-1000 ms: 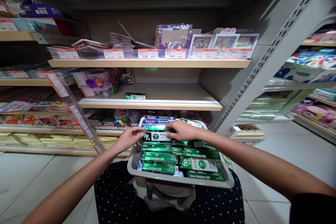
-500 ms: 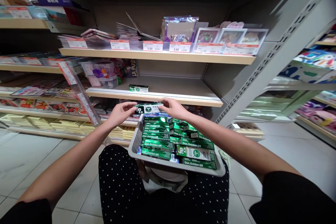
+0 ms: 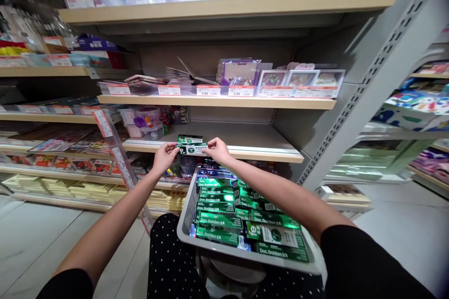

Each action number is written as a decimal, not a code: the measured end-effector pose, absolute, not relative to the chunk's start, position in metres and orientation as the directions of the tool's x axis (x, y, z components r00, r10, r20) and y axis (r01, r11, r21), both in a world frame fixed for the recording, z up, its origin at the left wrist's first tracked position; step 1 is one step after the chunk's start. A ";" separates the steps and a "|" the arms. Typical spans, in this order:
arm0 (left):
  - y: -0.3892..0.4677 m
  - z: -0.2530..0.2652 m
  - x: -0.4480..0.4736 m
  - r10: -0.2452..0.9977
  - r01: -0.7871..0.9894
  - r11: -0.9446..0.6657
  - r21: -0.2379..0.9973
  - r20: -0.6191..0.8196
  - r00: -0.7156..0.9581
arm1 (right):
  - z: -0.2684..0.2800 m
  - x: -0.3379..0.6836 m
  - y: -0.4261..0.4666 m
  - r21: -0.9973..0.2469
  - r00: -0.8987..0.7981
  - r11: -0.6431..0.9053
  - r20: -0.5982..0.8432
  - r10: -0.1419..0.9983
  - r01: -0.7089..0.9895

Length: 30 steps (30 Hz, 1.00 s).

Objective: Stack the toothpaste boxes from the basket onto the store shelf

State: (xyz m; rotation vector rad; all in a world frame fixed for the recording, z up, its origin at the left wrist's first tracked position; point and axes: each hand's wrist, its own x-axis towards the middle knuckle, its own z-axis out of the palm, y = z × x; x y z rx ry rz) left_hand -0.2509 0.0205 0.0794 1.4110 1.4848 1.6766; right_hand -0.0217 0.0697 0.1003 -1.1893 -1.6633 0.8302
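A green and white toothpaste box (image 3: 191, 149) is pinched at its two ends, level and label side toward me. My left hand (image 3: 165, 157) is closed on its left end, and my right hand (image 3: 218, 150) on its right end. Just behind it, a similar green box (image 3: 190, 138) lies on the grey lower shelf (image 3: 231, 134), partly hidden by the held one. On my lap rests a grey plastic basket (image 3: 185, 222) filled with several green "Doc.Golden" boxes (image 3: 219, 220). One box among them (image 3: 273, 234) shows a white label face up.
Round plastic tubs (image 3: 149, 121) stand at the shelf's left end. Above is a shelf edge (image 3: 217, 101) with price tags and flat packs. A slotted metal upright (image 3: 379, 60) rises at right. A tag strip (image 3: 121, 168) juts out at left. Tiled floor (image 3: 38, 238) lies below.
My hands have carried the toothpaste box forward to the lower shelf's front edge, close before the box lying there. The view has tilted up, showing a higher shelf.
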 end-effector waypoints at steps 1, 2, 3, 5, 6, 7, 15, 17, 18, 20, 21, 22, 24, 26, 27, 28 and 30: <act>0.030 0.079 -0.255 0.858 0.272 -0.285 0.919 0.371 -0.356 | 0.098 -0.029 0.075 -0.879 -0.112 0.305 0.283 0.952 0.367; 0.039 0.079 -0.259 0.853 0.285 -0.279 0.917 0.373 -0.364 | 0.096 -0.035 0.080 -0.874 -0.091 0.295 0.282 0.955 0.387; 0.047 0.079 -0.262 0.848 0.304 -0.275 0.912 0.379 -0.370 | 0.094 -0.042 0.085 -0.869 -0.069 0.283 0.280 0.958 0.406; 0.063 0.078 -0.268 0.839 0.353 -0.265 0.898 0.395 -0.375 | 0.091 -0.053 0.094 -0.861 -0.033 0.265 0.279 0.960 0.434; 0.069 0.076 -0.270 0.835 0.376 -0.255 0.891 0.399 -0.379 | 0.090 -0.058 0.098 -0.855 -0.019 0.257 0.278 0.960 0.450; 0.075 0.074 -0.272 0.833 0.393 -0.243 0.887 0.398 -0.383 | 0.089 -0.062 0.102 -0.848 -0.008 0.250 0.279 0.960 0.467; 0.105 0.052 -0.281 0.848 0.431 -0.203 0.879 0.378 -0.372 | 0.078 -0.073 0.125 -0.817 0.000 0.230 0.271 0.963 0.529; 0.110 0.051 -0.282 0.847 0.430 -0.205 0.879 0.380 -0.373 | 0.075 -0.073 0.129 -0.828 -0.002 0.219 0.254 0.967 0.515; 0.113 0.051 -0.282 0.847 0.428 -0.202 0.881 0.377 -0.375 | 0.074 -0.073 0.131 -0.833 -0.002 0.210 0.243 0.970 0.513; 0.117 0.052 -0.282 0.849 0.424 -0.190 0.886 0.365 -0.381 | 0.073 -0.073 0.136 -0.834 0.002 0.191 0.224 0.974 0.518; 0.119 0.052 -0.282 0.850 0.422 -0.185 0.888 0.360 -0.384 | 0.073 -0.073 0.138 -0.833 0.003 0.186 0.220 0.976 0.521; 0.120 0.053 -0.281 0.851 0.422 -0.181 0.888 0.357 -0.385 | 0.073 -0.073 0.140 -0.832 0.002 0.185 0.218 0.976 0.523; 0.122 0.055 -0.281 0.854 0.422 -0.175 0.889 0.351 -0.385 | 0.073 -0.073 0.145 -0.832 0.000 0.185 0.217 0.976 0.523; 0.123 0.058 -0.279 0.858 0.437 -0.161 0.885 0.345 -0.381 | 0.072 -0.074 0.149 -0.833 0.001 0.180 0.211 0.977 0.524; 0.122 0.060 -0.279 0.859 0.451 -0.149 0.880 0.341 -0.381 | 0.072 -0.075 0.151 -0.832 0.003 0.177 0.209 0.978 0.526; 0.122 0.061 -0.278 0.860 0.466 -0.136 0.874 0.338 -0.383 | 0.071 -0.075 0.153 -0.831 0.004 0.175 0.209 0.978 0.528; 0.122 0.063 -0.277 0.860 0.488 -0.113 0.865 0.331 -0.388 | 0.069 -0.076 0.157 -0.829 0.005 0.175 0.210 0.978 0.531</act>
